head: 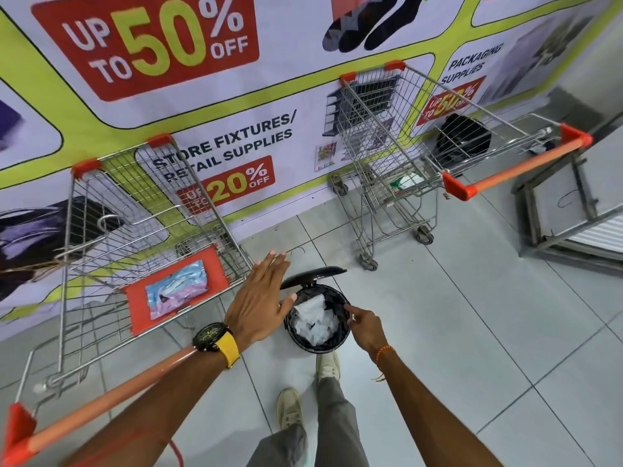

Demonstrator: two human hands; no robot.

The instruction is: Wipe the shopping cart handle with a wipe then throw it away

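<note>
With the left hand (259, 298) open and empty, the right hand (365, 326), fingertips pinched at the bin (317, 345) rim, should release the wipe inside.

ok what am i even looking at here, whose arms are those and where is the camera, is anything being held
There is no machine here. A person wears a wide-angle camera on the head, so you look down along that person's own arms and feet.

The left hand, with a yellow-strapped watch on the wrist, is spread open in the air and holds nothing. The right hand reaches to the rim of a small black bin on the tiled floor. Its lid is up and white crumpled wipes lie inside. Whether those fingers still pinch anything is hard to tell.

On the left stands a wire shopping cart with an orange handle; a second cart is parked by the sale banner.
</note>
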